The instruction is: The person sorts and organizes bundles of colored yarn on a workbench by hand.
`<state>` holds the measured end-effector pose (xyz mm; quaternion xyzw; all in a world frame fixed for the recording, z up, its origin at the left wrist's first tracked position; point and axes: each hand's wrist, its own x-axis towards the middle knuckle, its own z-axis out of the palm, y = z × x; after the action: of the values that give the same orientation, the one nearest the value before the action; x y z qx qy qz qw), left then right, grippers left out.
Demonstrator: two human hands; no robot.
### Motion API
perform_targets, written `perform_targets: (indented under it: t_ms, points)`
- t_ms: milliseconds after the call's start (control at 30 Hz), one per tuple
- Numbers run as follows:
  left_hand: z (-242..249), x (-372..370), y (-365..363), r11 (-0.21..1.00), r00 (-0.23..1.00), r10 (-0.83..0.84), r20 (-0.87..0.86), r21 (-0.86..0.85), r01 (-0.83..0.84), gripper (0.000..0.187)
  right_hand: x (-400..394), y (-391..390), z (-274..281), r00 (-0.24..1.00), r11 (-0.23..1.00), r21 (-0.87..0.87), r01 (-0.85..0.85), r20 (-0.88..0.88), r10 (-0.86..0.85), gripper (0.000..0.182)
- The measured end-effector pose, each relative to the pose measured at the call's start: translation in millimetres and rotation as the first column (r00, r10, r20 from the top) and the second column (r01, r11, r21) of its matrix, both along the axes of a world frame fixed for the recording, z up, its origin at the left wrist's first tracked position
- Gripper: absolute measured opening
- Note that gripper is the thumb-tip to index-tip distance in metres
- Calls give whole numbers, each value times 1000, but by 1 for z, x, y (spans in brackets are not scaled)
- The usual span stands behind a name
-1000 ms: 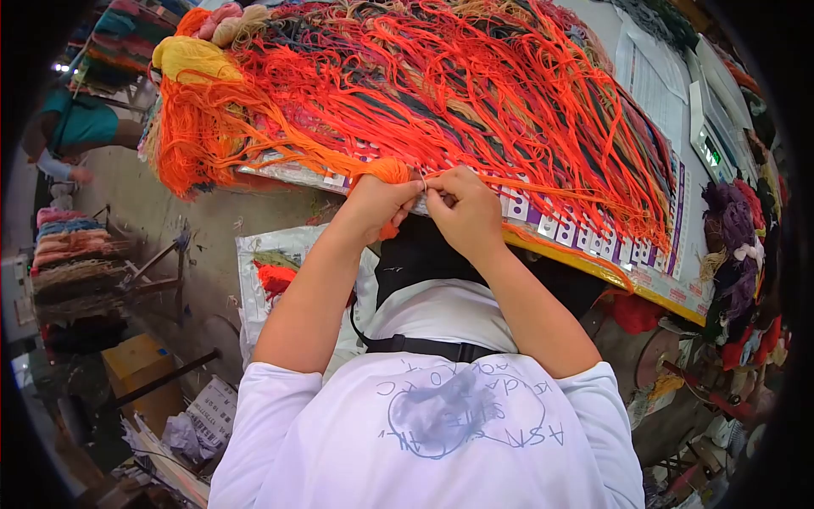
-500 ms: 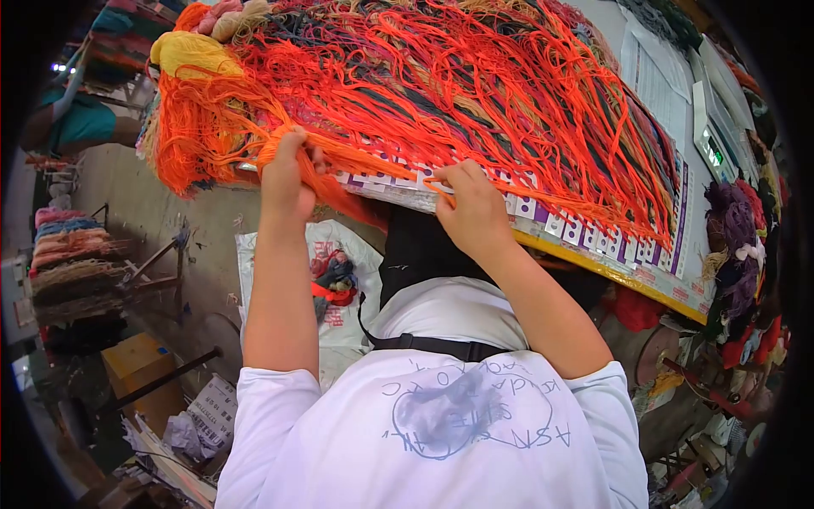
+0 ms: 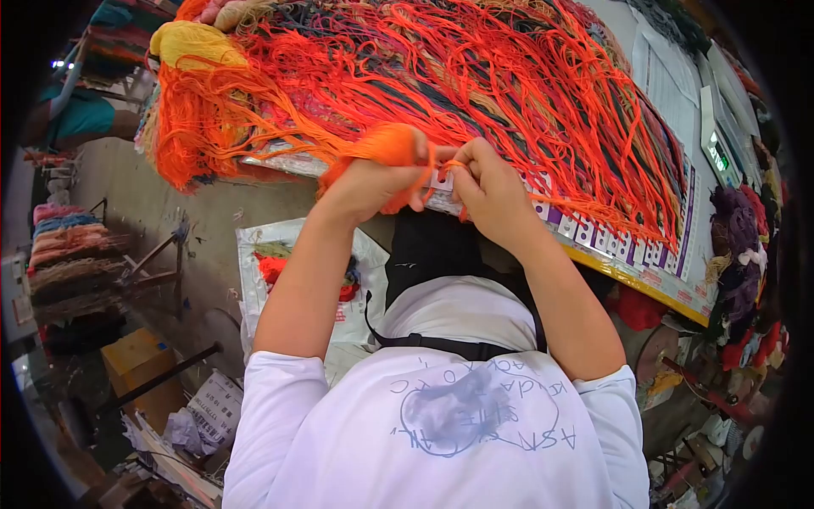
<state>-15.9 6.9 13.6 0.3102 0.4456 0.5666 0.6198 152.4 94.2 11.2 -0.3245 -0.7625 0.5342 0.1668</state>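
Pinching strand (image 3: 455, 164) w/ R hand (image 3: 492, 191), L hand (image 3: 370, 183) curled round orange skein (image 3: 383, 142), red yarn (image 3: 271, 268) in/on wht sack (image 3: 371, 259)

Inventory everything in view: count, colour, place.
Table: one, pale, yellow-edged, ahead
Loose strands: many, mostly orange-red, across table
Yellow skein: one, yellow, upper left
Cards: many, white-and-purple, table's near edge
Display device: one, white, upper right
Purple yarn: one bunch, purple, right
Sack: one, white, centre left
Stacked skeins: several, mixed colours, left
Box: one, brown, lower left
Co-worker: one, teal clothing, upper left
Orange bundle: one, orange, centre
Shirt: one, white, lower centre
Left hand: one, bare, holding bundle
Right hand: one, bare, pinching strand
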Motion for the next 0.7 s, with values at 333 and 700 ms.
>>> perform_targets:
  t_ms: [333,700]
  points:
    - [23,-96,-35,902,923,369,-112,-197,-384,13,6,7,-17,984,985,158,-66,176,38,18]
    - [80,-163,-44,685,478,553,-683,46,-727,29,3,-7,-16,990,987,76,142,-34,-140,14]
